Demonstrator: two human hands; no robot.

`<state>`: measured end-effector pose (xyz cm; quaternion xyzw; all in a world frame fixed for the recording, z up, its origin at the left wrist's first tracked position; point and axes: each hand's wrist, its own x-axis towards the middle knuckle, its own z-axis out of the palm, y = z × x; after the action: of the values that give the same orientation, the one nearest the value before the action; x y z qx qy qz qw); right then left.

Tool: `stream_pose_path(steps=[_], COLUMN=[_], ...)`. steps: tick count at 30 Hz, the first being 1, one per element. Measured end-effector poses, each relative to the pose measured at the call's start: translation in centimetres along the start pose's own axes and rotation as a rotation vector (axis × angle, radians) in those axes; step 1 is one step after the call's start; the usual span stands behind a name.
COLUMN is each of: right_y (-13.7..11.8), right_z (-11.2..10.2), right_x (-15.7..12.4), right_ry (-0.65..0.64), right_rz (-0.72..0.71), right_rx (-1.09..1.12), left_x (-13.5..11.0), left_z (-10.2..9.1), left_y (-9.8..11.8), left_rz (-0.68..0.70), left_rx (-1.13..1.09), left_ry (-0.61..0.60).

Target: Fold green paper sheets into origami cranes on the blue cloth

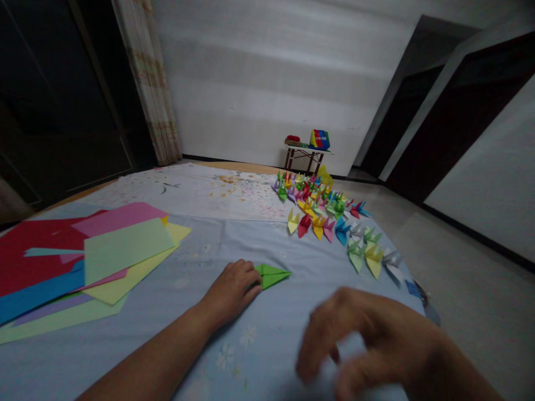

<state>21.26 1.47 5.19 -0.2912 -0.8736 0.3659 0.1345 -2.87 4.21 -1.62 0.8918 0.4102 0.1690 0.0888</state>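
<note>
My left hand (234, 287) lies on the pale blue cloth (167, 334) with its fingers curled down on one end of a folded green paper piece (272, 274), pressing it flat. My right hand (359, 337) hovers lower right above the cloth, blurred by motion, fingers loosely spread and holding nothing I can see. The green piece points to the right, away from my left hand.
A fan of coloured paper sheets (83, 256) lies at the left. Several folded paper cranes (330, 214) stand in rows at the right, near the table's edge. A stained white cloth (200, 192) covers the far part. A small stool with a colourful box (311, 146) stands by the wall.
</note>
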Motion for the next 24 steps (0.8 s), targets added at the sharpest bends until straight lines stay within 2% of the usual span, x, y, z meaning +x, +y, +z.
stream_pose_path(steps=[3, 4, 5, 8, 12, 16, 24], right_y=[-1.1, -0.7, -0.1, 2.8, 5.7, 6.4, 7.5], right_z=[0.4, 0.6, 0.8, 1.6, 2.8, 3.6, 4.1], right_x=[1.9, 2.7, 3.4, 4.9, 5.1, 5.2, 5.4], right_ry=[0.216, 0.297, 0.325, 0.329, 0.316, 0.332, 0.320], right_rz=[0.124, 0.166, 0.194, 0.168, 0.085, 0.036, 0.033], right_rx=[-0.130, -0.210, -0.256, -0.332, -0.358, -0.373, -0.373], left_x=[0.1, 0.2, 0.3, 0.5, 0.7, 0.8, 1.0], left_z=[0.3, 0.3, 0.4, 0.5, 0.5, 0.3, 0.4], left_y=[-0.2, -0.3, -0.4, -0.6, -0.7, -0.8, -1.0], left_rz=[0.018, 0.024, 0.030, 0.047, 0.049, 0.052, 0.062], left_rx=[-0.002, -0.003, -0.002, -0.003, -0.010, -0.025, -0.049], left_ry=[-0.001, -0.005, -0.008, -0.029, -0.039, -0.048, -0.069])
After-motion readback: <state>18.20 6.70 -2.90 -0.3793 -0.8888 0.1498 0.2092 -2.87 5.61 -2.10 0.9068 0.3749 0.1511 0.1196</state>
